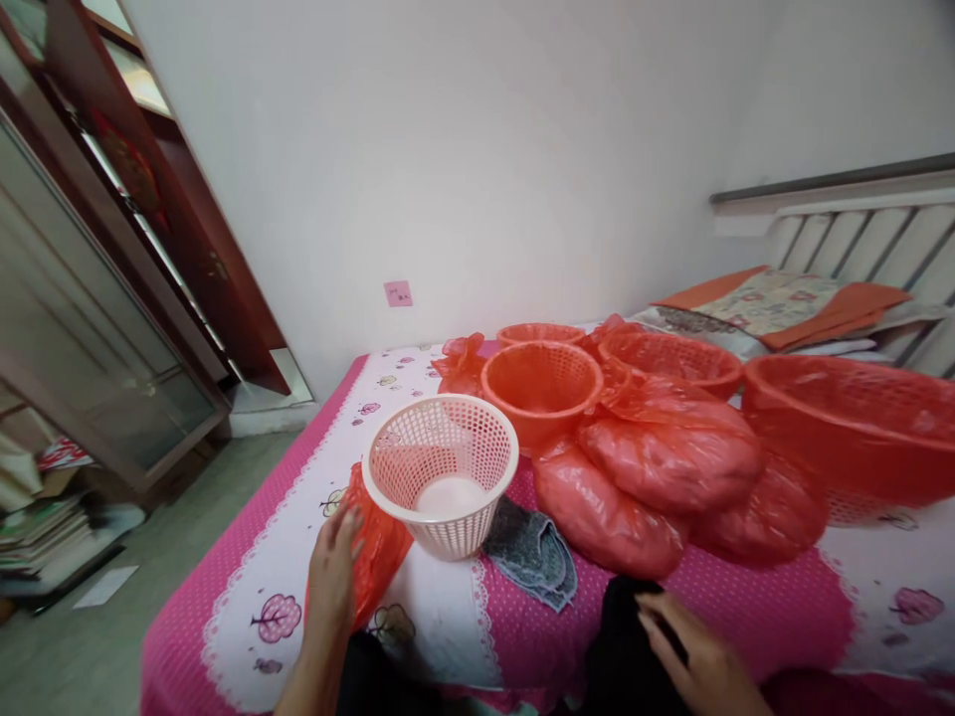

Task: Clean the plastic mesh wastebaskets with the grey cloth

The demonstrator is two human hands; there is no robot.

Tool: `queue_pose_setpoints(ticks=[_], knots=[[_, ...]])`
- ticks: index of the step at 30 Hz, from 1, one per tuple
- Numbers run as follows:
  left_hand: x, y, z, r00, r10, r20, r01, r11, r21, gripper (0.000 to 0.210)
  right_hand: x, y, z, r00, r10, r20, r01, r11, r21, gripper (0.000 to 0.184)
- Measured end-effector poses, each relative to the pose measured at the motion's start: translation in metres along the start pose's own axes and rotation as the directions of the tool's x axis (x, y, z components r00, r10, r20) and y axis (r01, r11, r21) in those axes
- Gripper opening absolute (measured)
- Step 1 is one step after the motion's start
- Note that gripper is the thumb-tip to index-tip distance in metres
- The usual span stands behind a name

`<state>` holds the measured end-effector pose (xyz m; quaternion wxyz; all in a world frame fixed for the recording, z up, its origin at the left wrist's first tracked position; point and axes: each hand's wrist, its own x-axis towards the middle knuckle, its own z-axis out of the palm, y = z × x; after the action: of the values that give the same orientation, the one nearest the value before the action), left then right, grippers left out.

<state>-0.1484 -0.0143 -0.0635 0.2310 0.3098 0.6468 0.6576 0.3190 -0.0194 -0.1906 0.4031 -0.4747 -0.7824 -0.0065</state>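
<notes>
My left hand [334, 562] is at the left of the white basket, fingers stretched and apart, over the edge of a crumpled red plastic bag [378, 557]. Whether it touches the bag I cannot tell. The white perforated plastic basket [440, 532] stands upright on the bed, its inside showing. A folded grey-green cloth [528, 552] lies against the basket's right side. Low on the right, my right hand [693, 646] is beside my black-clad knee [627, 636], thumb and fingers apart with nothing seen between them.
Filled red plastic bags [664, 447] lie right of the cloth. Behind and beside them stand several red baskets [543, 423]. The bed [246, 557] has a pink and white printed sheet. Folded bedding [791, 303] is piled by the headboard [851, 239]. A wall rises behind.
</notes>
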Motion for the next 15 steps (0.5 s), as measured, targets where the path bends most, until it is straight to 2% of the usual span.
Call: queue_pose_setpoints(ticks=[2, 4, 6, 7, 9, 11, 13, 15], knots=[[-0.020, -0.050, -0.035, 0.998, 0.053, -0.041, -0.042, 0.971, 0.234, 0.052, -0.033, 0.005, 0.019, 0.999, -0.045, -0.005, 0.044, 0.996, -0.077, 0.027], [-0.048, -0.104, -0.068, 0.996, 0.087, -0.021, -0.068, 0.893, 0.445, 0.050, -0.051, 0.011, 0.030, 0.998, -0.043, 0.037, 0.047, 0.994, -0.100, 0.026], [-0.080, -0.146, -0.091, 0.992, 0.097, 0.080, -0.126, 0.740, 0.661, 0.042, -0.052, 0.017, 0.035, 0.997, -0.003, 0.078, 0.011, 0.996, -0.092, 0.027], [-0.095, -0.159, -0.097, 0.986, 0.053, 0.161, -0.159, 0.617, 0.771, 0.042, -0.049, 0.020, 0.037, 0.995, 0.024, 0.099, -0.016, 0.996, -0.083, 0.027], [-0.119, -0.165, -0.097, 0.972, -0.025, 0.235, -0.210, 0.366, 0.907, 0.049, -0.040, 0.026, 0.039, 0.987, 0.084, 0.140, -0.076, 0.995, -0.063, 0.026], [-0.131, -0.153, -0.087, 0.958, -0.107, 0.267, -0.241, 0.210, 0.948, 0.052, -0.032, 0.031, 0.043, 0.975, 0.136, 0.173, -0.132, 0.991, -0.039, 0.026], [-0.132, -0.134, -0.074, 0.956, -0.138, 0.259, -0.243, 0.124, 0.962, 0.053, -0.029, 0.035, 0.046, 0.968, 0.175, 0.181, -0.175, 0.984, -0.015, 0.027], [-0.129, -0.118, -0.064, 0.947, -0.155, 0.281, -0.268, 0.101, 0.958, 0.053, -0.030, 0.035, 0.047, 0.966, 0.190, 0.174, -0.194, 0.981, 0.007, 0.028]])
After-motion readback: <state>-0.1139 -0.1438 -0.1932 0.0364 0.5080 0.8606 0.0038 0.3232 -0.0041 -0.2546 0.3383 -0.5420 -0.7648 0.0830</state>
